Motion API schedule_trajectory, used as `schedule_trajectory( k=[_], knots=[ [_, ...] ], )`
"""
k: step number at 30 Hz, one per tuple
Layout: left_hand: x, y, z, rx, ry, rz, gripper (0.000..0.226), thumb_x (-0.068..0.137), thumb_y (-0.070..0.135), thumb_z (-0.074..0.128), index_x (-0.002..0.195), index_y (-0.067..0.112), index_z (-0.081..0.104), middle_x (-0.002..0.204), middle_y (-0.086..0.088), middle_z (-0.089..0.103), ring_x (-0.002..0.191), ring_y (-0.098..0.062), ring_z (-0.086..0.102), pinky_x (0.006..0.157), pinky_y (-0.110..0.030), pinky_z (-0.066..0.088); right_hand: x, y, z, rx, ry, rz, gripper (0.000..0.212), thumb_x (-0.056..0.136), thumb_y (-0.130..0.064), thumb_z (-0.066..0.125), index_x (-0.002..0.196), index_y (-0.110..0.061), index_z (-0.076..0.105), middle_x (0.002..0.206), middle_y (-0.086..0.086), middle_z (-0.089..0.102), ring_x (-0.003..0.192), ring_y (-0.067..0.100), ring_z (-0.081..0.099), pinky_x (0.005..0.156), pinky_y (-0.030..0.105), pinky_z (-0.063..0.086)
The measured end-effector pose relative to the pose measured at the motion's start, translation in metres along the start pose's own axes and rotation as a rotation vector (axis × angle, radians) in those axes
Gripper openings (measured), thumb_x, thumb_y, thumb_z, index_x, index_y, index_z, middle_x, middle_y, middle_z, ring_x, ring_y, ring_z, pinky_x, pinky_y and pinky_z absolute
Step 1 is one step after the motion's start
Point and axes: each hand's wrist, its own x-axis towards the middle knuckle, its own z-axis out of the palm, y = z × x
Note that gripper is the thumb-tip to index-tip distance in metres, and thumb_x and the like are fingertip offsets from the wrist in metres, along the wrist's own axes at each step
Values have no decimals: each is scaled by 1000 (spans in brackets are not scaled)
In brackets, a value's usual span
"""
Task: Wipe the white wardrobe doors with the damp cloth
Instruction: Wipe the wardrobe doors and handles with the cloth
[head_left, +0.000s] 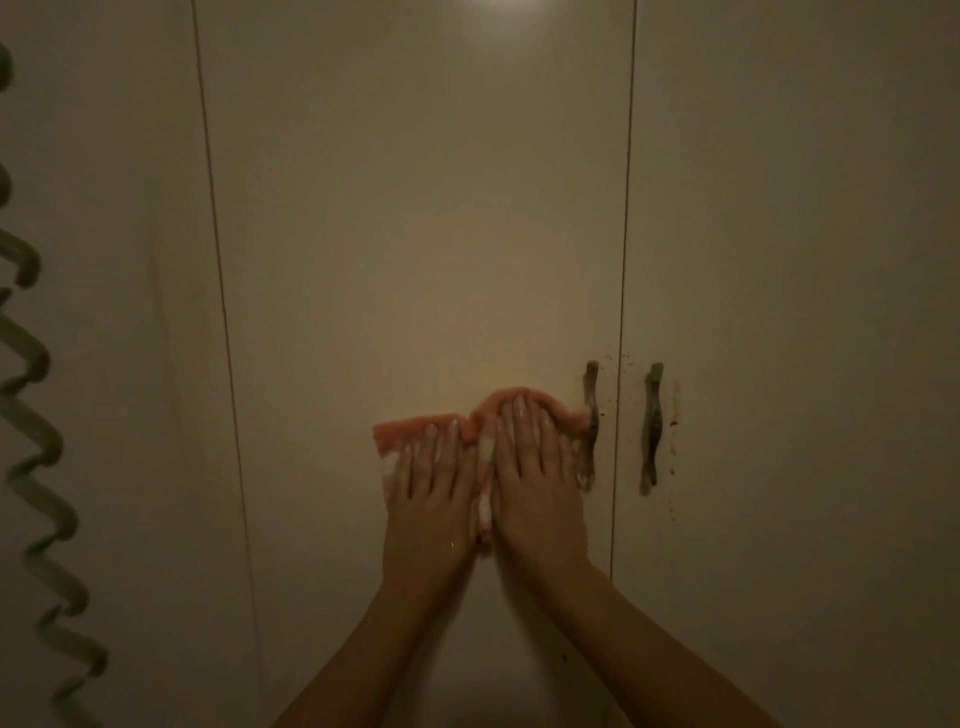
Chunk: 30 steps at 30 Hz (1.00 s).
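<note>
The crumpled salmon-pink damp cloth (400, 432) lies flat against the white middle wardrobe door (415, 208), toward its 4 o'clock area. Both hands press it with straight, spread fingers, gripping nothing: the left hand (431, 499) covers its 7 o'clock part, the right hand (535, 483) its 4 o'clock part. At the cloth's 3 o'clock its edge reaches a dark wavy metal handle (591, 395). A matching handle (652, 431) sits farther toward 3 o'clock on the neighbouring white door (805, 260). A green wavy strip (36, 441) runs down far out at 9 o'clock.

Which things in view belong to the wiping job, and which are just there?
Job: pink cloth; left hand and right hand, pressing it flat; middle wardrobe door beneath it; right wardrobe door.
Just there: green spiral item at the left edge; left handle; right handle.
</note>
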Motion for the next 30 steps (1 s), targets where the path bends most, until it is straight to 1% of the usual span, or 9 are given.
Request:
schedule_trajectory(
  k=[3,6,8,11,13,16,20,26,30],
  knots=[
    [-26,9,10,-15,-68,35,86,78,38,42,152,13,5,153,-18,30,141,-38,29,111,-54,25,-29,3,13,-16,-41,-25,74,93,-34,35,159,-14,7,164,12,14,151,28,7,120,44,6],
    [-50,20,22,-33,-101,35,74,85,33,41,151,13,13,152,-17,34,139,-37,30,108,-54,28,-54,12,21,-44,-72,-69,78,89,-29,38,158,-13,4,162,11,19,152,25,2,122,41,-2],
    [-59,30,27,-54,-114,34,70,87,34,41,149,13,18,151,-17,35,138,-37,31,107,-54,30,-70,25,22,-43,-100,-111,79,87,-28,40,158,-13,8,163,9,19,153,23,1,123,40,0],
    [-61,49,29,-95,-112,53,78,86,36,41,152,11,6,151,-14,31,138,-38,32,106,-53,30,-84,46,21,-25,-131,-124,85,84,-28,44,159,-16,5,166,3,2,153,20,1,121,40,5],
    [-57,64,29,-128,-84,61,79,89,35,39,152,11,-2,150,-14,36,137,-36,30,107,-52,29,-90,61,19,-25,-127,-119,84,86,-28,43,159,-15,4,166,2,-2,153,20,2,121,41,8],
    [-49,87,30,-149,-64,89,79,89,34,39,151,11,-4,146,-15,44,137,-35,31,111,-49,21,-96,85,12,-43,-117,-99,80,87,-26,43,158,-13,11,166,4,5,152,22,11,119,43,14],
    [-38,119,30,-183,-65,127,74,90,34,39,152,13,3,147,-12,43,138,-33,29,114,-47,16,-103,120,2,-90,-109,-62,67,89,-27,43,152,-8,32,162,5,17,148,25,22,118,44,17],
    [-22,163,32,-243,-72,128,72,93,37,39,152,15,3,151,-10,39,140,-31,28,113,-47,22,-111,163,-13,-94,-91,-41,70,90,-28,42,155,-11,23,163,9,17,151,27,14,118,45,17],
    [-15,186,35,-254,-79,147,71,94,36,38,152,15,3,153,-9,35,141,-30,27,113,-47,21,-115,183,-19,-114,-77,-10,69,90,-26,42,155,-9,24,163,9,16,152,25,9,118,46,19]
  ],
)
